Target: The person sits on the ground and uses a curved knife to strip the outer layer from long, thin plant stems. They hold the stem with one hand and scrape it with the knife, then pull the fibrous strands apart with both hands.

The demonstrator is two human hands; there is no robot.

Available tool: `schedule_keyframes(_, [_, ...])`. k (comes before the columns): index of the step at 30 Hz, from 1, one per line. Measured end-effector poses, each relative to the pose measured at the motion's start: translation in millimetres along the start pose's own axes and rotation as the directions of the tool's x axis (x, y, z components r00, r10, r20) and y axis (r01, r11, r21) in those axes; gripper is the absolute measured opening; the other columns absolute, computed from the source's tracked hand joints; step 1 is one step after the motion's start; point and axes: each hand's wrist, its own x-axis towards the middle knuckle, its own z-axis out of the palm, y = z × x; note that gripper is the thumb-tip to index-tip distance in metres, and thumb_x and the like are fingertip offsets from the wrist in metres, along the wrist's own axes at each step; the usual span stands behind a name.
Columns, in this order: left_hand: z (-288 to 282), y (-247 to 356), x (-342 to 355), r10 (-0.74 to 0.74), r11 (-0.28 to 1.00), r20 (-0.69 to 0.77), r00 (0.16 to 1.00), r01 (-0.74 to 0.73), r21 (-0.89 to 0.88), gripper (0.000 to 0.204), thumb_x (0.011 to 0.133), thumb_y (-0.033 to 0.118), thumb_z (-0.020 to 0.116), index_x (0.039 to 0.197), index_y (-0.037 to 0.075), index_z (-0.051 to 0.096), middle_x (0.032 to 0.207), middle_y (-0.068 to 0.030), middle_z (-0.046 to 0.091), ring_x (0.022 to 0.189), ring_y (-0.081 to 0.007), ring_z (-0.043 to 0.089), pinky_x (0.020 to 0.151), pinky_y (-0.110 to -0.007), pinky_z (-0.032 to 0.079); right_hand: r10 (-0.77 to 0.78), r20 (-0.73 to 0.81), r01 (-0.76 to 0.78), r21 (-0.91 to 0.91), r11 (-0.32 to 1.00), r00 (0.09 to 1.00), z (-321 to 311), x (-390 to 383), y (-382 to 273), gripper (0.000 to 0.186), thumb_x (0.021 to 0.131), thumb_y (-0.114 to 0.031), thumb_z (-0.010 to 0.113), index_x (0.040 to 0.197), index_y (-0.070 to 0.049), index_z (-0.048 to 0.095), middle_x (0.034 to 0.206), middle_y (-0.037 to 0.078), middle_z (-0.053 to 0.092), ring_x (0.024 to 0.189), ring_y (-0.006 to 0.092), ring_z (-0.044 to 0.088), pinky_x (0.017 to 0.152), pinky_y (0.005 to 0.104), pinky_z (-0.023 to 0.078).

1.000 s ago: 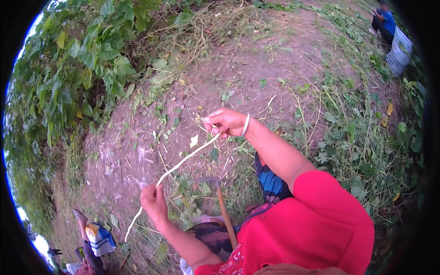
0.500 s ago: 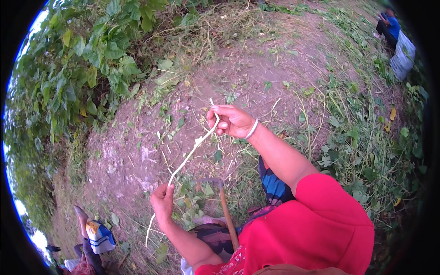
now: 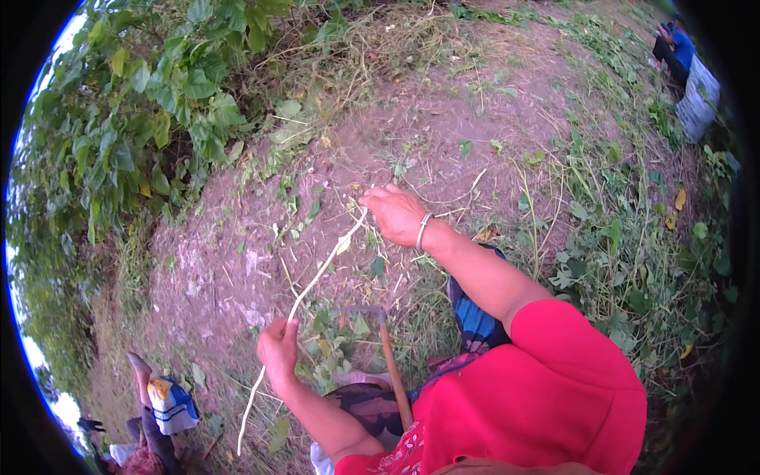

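A long, pale, thin plant stem (image 3: 315, 279) stretches between my two hands. My left hand (image 3: 278, 348) is closed round its lower part, and the tail of the stem hangs below the fist. Higher up and to the right, my right hand (image 3: 393, 215) pinches the upper end, its back turned up and a light bangle at the wrist. A small swollen knot shows on the stem just below the right fingers. Beneath my hands, a wooden-handled tool (image 3: 393, 366) with a thin metal head leans against my legs.
Leafy bushes (image 3: 158, 103) fill the upper left. Cut vines and weeds (image 3: 609, 261) cover the right side. One person (image 3: 150, 443) sits at the lower left beside a blue-and-white bag (image 3: 172, 406); another (image 3: 678, 49) sits at the far right by a pale sack (image 3: 698, 99).
My right hand has rolled over from palm-side to back-up and dipped slightly. The stem's tail has slid farther down below my left hand, which barely moves.
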Motion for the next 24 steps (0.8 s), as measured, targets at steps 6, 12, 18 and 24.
schedule_keyframes(6, [-8.3,-11.0,2.6,-0.061,0.998,-0.047,0.997,0.059,-0.035,0.021,0.076,0.026,0.068,0.090,0.011,0.069,0.073,-0.0134,0.064,0.071,-0.0299,0.062,0.069,-0.037,0.046,0.019,0.499,0.002,-0.040,0.999,0.867,16.3,-7.5,-3.8,0.018,0.067,-0.003,0.051,0.079,-0.005,0.064,0.080,0.019,0.062,0.081,0.0355,0.061,0.072,0.0427,0.048])
schedule_keyframes(12, [-9.3,-35.3,8.9,0.054,0.996,-0.196,0.979,-0.039,0.079,0.022,0.071,0.016,0.069,0.092,0.012,0.068,0.080,-0.0072,0.063,0.085,-0.0260,0.058,0.090,-0.037,0.039,-0.098,0.527,0.065,0.080,0.995,0.844,19.7,-13.8,-18.0,0.018,0.070,-0.004,0.051,0.080,-0.006,0.065,0.079,0.017,0.064,0.078,0.0327,0.061,0.069,0.0420,0.047])
schedule_keyframes(18, [-13.6,-19.5,8.8,0.247,0.946,-0.351,0.903,-0.146,0.289,0.031,0.070,0.011,0.068,0.101,0.015,0.064,0.096,-0.0048,0.058,0.099,-0.0244,0.053,0.109,-0.047,0.019,-0.371,0.702,-0.094,0.528,0.844,0.607,24.7,-13.9,-18.8,0.013,0.078,-0.012,0.060,0.084,-0.003,0.066,0.068,0.006,0.061,0.066,0.0168,0.057,0.061,0.0347,0.044])
schedule_keyframes(24, [-6.1,-24.6,13.4,0.253,0.960,-0.306,0.918,-0.198,0.200,0.022,0.074,0.010,0.066,0.095,0.014,0.066,0.090,-0.0055,0.059,0.094,-0.0257,0.054,0.105,-0.046,0.025,-0.509,0.691,-0.500,0.723,0.477,0.513,20.0,-15.0,-27.4,0.013,0.085,-0.013,0.061,0.091,-0.003,0.066,0.068,-0.001,0.059,0.056,0.0037,0.051,0.046,0.0190,0.041])
